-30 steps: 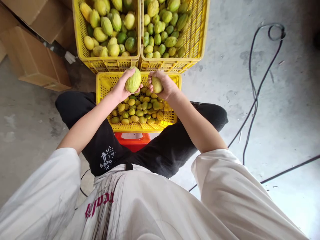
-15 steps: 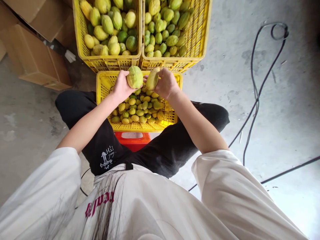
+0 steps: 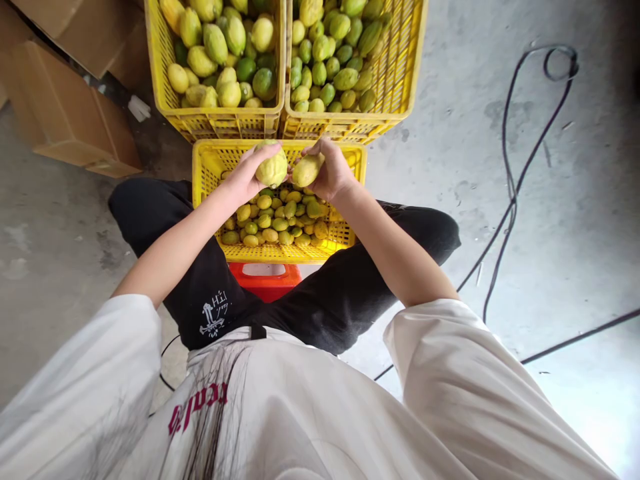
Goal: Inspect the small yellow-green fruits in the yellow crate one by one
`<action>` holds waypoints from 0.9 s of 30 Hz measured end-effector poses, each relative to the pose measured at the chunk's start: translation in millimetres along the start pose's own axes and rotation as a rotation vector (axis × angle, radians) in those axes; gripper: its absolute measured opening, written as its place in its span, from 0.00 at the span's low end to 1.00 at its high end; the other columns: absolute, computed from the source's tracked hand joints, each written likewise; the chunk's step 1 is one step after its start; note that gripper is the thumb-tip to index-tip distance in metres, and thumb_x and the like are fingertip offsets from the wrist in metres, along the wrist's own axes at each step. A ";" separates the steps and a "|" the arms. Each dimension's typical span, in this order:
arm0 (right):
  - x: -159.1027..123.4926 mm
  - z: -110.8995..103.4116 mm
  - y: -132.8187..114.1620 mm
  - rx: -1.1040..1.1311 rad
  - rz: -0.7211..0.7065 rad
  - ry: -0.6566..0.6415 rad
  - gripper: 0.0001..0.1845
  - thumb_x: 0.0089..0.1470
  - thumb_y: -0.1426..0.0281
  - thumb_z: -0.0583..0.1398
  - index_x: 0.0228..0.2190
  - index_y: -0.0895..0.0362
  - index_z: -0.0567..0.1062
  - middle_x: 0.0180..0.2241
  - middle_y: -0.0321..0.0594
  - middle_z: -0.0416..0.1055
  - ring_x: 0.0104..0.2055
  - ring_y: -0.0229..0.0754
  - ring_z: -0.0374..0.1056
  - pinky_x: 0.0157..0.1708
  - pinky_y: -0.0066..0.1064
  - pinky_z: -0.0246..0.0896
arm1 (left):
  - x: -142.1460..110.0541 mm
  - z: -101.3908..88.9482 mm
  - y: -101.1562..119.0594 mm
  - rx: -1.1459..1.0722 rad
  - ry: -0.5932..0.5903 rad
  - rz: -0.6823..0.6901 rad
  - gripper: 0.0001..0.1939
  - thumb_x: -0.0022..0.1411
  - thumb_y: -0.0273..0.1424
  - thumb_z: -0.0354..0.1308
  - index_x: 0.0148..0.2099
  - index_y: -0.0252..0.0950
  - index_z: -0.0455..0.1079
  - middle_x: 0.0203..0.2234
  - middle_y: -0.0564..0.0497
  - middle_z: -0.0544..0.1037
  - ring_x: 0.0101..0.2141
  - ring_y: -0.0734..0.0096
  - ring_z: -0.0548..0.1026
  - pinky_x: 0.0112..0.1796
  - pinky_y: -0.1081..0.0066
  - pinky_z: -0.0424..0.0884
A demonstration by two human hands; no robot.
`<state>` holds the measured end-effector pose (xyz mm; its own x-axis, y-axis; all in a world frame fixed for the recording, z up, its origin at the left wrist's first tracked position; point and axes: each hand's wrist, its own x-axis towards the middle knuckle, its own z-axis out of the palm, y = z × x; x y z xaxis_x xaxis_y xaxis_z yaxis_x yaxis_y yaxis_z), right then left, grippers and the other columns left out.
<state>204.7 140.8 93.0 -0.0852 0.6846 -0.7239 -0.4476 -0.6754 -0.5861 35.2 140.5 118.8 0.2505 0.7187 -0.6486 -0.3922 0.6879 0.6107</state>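
Over the near yellow crate (image 3: 200, 175), my left hand (image 3: 245, 175) is closed round a large yellow-green lemon (image 3: 271, 169), thumb across its top. Close beside it, my right hand (image 3: 332, 172) grips a smaller yellow lemon (image 3: 306, 171) with the fingers curled behind it. The two fruits are near each other, and some fingertips are hidden behind them. Below the hands lie many small yellow and green lemons (image 3: 280, 224) inside the near crate.
Two more yellow crates stand behind: the left one (image 3: 220, 119) holds bigger lemons, the right one (image 3: 345, 120) smaller, greener ones. Cardboard boxes (image 3: 70, 107) are at the left. A red stool-like object (image 3: 265, 288) sits below the near crate. A black cable (image 3: 515, 193) loops over the floor.
Both lemons have been turned in my hands and lowered slightly. The right one now shows its side more broadly, and my left thumb has moved over the top of its lemon.
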 end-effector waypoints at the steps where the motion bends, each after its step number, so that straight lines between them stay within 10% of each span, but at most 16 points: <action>1: 0.0 0.3 0.7 -0.019 0.003 -0.005 0.11 0.65 0.63 0.64 0.34 0.50 0.67 0.30 0.31 0.68 0.31 0.40 0.68 0.33 0.32 0.72 | 1.1 -1.1 0.5 -0.007 0.001 -0.002 0.02 0.78 0.33 0.60 0.48 0.45 0.74 0.39 0.48 0.83 0.72 0.47 0.71 0.70 0.54 0.71; 10: 8.8 -15.7 1.8 -0.093 -0.029 0.044 0.22 0.54 0.53 0.74 0.36 0.47 0.69 0.28 0.32 0.67 0.40 0.48 0.74 0.40 0.40 0.78 | 6.2 0.5 8.5 -0.087 0.088 -0.005 0.18 0.79 0.33 0.38 0.54 0.35 0.68 0.49 0.44 0.76 0.70 0.42 0.74 0.57 0.51 0.81; 17: 3.2 -8.9 -9.3 0.000 -0.090 0.016 0.15 0.58 0.59 0.68 0.39 0.47 0.68 0.34 0.33 0.70 0.46 0.51 0.79 0.41 0.40 0.80 | 10.9 -7.2 2.9 -0.063 0.098 0.020 0.09 0.79 0.39 0.58 0.52 0.39 0.70 0.48 0.46 0.78 0.65 0.53 0.78 0.55 0.63 0.82; 27: -3.0 -2.5 -2.7 0.011 -0.111 -0.014 0.13 0.57 0.69 0.69 0.37 0.47 0.70 0.28 0.28 0.68 0.32 0.40 0.72 0.31 0.28 0.74 | 6.8 -6.0 1.8 -0.014 0.068 -0.083 0.13 0.81 0.41 0.57 0.54 0.36 0.73 0.44 0.42 0.81 0.61 0.48 0.83 0.51 0.61 0.84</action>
<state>208.4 139.9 95.9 -0.0471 0.7590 -0.6494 -0.4651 -0.5920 -0.6582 30.9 146.0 112.8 0.2225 0.6504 -0.7262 -0.3848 0.7430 0.5476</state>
